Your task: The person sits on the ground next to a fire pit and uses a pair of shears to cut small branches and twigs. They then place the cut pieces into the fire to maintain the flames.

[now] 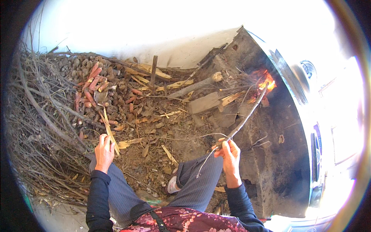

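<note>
My right hand (229, 153) is closed around the near end of a long wooden stick (246, 119), which has thin side twigs. The stick's far end lies in a small fire (268, 84) at the dark, sooty side of the stove (284, 162). My left hand (104, 150) hovers near my left knee, beside a pale split sliver of wood (110, 132), fingers curled; whether it touches the sliver is unclear. Reddish corn cobs (94, 79) lie in a heap beyond my left hand.
A large pile of dry brushwood (43, 139) fills the left. Thicker branches (194, 87) and a flat wood piece (205, 103) lie left of the flames. Leaves and wood chips cover the ground (185, 145). A white wall (174, 43) stands behind.
</note>
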### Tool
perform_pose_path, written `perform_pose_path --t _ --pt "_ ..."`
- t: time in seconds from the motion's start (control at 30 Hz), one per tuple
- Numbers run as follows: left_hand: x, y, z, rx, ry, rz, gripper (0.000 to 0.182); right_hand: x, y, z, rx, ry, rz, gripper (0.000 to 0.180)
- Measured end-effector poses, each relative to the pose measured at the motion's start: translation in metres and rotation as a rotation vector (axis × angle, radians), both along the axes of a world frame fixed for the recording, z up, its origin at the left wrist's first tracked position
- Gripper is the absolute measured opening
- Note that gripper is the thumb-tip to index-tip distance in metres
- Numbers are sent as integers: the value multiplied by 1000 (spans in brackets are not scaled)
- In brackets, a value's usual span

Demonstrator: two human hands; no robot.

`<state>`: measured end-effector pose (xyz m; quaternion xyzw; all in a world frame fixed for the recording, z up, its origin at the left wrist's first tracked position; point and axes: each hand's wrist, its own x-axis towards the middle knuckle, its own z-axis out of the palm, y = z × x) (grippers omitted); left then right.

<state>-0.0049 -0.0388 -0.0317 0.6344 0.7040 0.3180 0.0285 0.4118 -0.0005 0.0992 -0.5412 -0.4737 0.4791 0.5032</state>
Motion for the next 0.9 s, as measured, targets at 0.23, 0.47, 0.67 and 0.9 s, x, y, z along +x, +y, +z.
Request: perform_pose_path --t 0.23,0.47,0.67,0.9 --pt "-8 -2 -22 -183 27 -100 27 -16 -13 -8 -56 -4 28 25" --pt "-8 0 -21 -145 -11 -67 23 -20 -25 -26 -146 72 67 22" --pt "-8 0 -20 -147 -18 -58 22 -18 -30 -33 -136 96 47 23" --pt "-6 0 -18 -169 3 -53 21 -3 -15 -29 -98 124 -4 23"
